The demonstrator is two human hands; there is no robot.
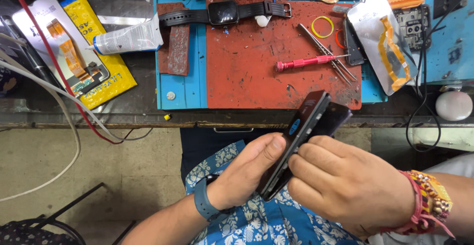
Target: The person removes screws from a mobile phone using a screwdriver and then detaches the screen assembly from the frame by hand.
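Black slab-shaped smartphone with glossy casing (306, 136) sits at about 5 o'clock, held edge-up over the lap, below the bench edge, its top pointing toward 1 o'clock. Its dark back panel looks parted from the body along the upper edge. Left hand (244, 173) cups the phone from the 8 o'clock side, fingers curled tight around the lower half, thumb flat on the edge. Right hand (345, 183) closes on it from 4 o'clock, fingertips (301, 163) pressed together against the seam, pinching the phone's edge. Grey rubbery watch on the left wrist, red and beaded thread bands on the right.

On the bench: scuffed red rubber work mat (247, 72) on a blue silicone tray, at 12 o'clock. Red-handled metal screwdriver (306, 63) lies on the mat, touching steel tweezers (326, 52). Black square-faced smartwatch with strap (224, 13) near the mat's top edge. White squeezed glue tube (128, 38) at 10 o'clock, beside a yellow flat packet (106, 72). Silvery display panel with orange flex ribbon (380, 37) at 2 o'clock.
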